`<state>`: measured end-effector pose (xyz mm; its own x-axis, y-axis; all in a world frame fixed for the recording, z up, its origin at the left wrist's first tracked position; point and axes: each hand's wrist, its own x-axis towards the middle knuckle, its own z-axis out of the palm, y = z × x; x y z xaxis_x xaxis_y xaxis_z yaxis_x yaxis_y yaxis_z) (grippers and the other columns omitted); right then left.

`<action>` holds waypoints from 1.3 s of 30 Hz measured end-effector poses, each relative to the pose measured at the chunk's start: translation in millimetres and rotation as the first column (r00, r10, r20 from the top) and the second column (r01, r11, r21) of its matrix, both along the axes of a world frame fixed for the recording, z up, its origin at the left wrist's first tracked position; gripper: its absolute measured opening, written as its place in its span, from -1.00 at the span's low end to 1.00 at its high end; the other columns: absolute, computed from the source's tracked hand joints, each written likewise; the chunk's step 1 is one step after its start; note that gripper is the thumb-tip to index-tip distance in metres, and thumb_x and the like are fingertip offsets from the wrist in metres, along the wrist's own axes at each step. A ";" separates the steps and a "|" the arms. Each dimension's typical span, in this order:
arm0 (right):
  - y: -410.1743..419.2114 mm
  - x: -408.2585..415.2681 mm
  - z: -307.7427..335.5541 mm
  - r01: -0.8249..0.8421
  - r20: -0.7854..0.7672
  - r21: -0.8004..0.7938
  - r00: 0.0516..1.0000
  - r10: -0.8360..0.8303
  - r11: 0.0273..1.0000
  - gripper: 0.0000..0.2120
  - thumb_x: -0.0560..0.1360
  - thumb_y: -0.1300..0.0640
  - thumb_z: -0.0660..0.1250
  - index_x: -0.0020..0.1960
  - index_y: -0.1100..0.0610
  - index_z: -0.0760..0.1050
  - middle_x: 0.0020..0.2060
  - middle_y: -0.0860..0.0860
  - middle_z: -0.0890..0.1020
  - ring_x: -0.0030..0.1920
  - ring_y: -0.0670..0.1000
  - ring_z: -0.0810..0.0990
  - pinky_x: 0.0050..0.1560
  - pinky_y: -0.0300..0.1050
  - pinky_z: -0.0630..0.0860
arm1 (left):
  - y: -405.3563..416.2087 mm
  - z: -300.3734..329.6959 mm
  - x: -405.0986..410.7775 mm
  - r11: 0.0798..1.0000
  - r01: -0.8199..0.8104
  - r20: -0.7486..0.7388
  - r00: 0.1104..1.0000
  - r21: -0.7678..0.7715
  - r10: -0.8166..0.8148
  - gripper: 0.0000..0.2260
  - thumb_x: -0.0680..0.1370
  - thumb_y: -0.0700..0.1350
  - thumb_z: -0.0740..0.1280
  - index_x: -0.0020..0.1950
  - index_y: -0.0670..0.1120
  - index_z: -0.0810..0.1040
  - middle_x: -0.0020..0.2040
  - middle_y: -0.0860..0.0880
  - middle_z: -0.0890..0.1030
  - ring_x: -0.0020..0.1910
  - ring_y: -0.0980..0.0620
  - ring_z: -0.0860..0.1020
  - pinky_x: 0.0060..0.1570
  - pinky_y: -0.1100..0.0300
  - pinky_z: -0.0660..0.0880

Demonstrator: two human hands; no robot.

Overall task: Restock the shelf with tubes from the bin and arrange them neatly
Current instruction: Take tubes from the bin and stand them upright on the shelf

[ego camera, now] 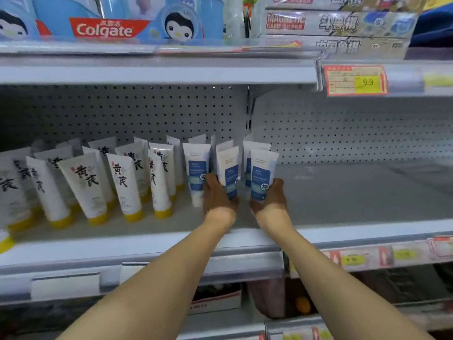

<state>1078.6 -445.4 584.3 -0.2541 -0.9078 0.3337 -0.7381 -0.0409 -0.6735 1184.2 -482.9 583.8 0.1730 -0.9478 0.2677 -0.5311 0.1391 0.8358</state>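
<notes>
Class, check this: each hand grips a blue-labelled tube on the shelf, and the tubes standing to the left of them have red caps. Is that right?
Not quite. The head view shows yellow caps, not red, on the black-lettered tubes. The rest holds: the left hand and right hand each grip a blue-labelled tube on the shelf.

The small print on the white tubes with blue labels [261,175] is too blurred to read. The left hand [215,195] covers the cap of one blue-labelled tube [228,168]; the right hand [272,195] covers another's. At the left edge a white yellow-capped tube [3,239] is cut off. The lower-shelf price tags [402,255] are a blur
</notes>
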 end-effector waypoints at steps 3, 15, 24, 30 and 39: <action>4.6 2.9 -2.4 0.024 0.174 0.023 0.984 -0.028 0.999 -0.46 0.38 0.17 0.44 0.22 0.22 0.22 0.14 0.15 0.42 0.10 0.16 0.48 -0.01 -0.06 0.48 | 1.6 -0.7 2.7 0.999 0.020 0.020 1.000 0.026 -0.021 -0.33 0.41 -0.20 0.43 0.39 -0.14 0.12 0.39 -0.16 0.33 0.30 -0.16 0.41 0.27 0.01 0.39; 74.8 48.8 15.2 -0.033 -0.261 0.138 0.963 0.069 0.990 -0.40 0.44 0.02 0.37 0.35 0.19 0.19 0.31 0.17 0.28 0.34 0.18 0.20 0.34 0.01 0.27 | 60.0 30.8 67.2 0.997 0.045 0.175 0.983 0.065 -0.056 -0.72 0.52 -0.07 0.32 0.17 -0.19 0.46 0.12 -0.17 0.59 0.07 -0.16 0.55 0.01 0.10 0.50; 131.4 172.7 26.4 -0.260 -0.455 0.222 0.825 0.336 0.940 -0.37 0.43 -0.01 0.36 0.39 0.17 0.20 0.33 0.14 0.27 0.33 0.18 0.20 0.33 0.00 0.28 | 124.0 71.2 194.1 0.998 -0.066 0.234 0.970 -0.011 0.067 -0.62 0.51 -0.06 0.33 0.24 -0.18 0.34 0.15 -0.17 0.50 0.14 -0.18 0.48 0.10 -0.02 0.47; 167.7 272.6 21.3 -0.457 -0.493 0.288 0.683 0.539 0.842 -0.34 0.47 0.00 0.32 0.45 0.13 0.12 0.43 0.12 0.15 0.43 0.16 0.08 0.40 0.00 0.18 | 180.5 67.7 303.2 0.973 -0.229 0.358 0.911 0.033 0.203 -0.65 0.51 -0.06 0.32 0.24 -0.14 0.35 0.19 -0.15 0.49 0.14 -0.18 0.49 0.10 -0.04 0.47; 230.4 424.5 -16.3 -0.605 -0.529 0.373 0.484 0.697 0.703 -0.36 0.43 -0.02 0.35 0.41 0.12 0.19 0.39 0.13 0.20 0.39 0.18 0.15 0.36 0.04 0.25 | 295.4 9.5 462.7 0.894 -0.399 0.527 0.814 0.205 0.242 -0.56 0.48 -0.06 0.35 0.29 -0.15 0.34 0.27 -0.19 0.43 0.24 -0.18 0.44 0.20 -0.02 0.43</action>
<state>1503.1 -215.0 568.1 0.6375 -0.7688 0.0500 -0.7579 -0.6375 -0.1386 1646.9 -187.5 593.3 0.4058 -0.9063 0.1180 -0.8405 -0.3194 0.4376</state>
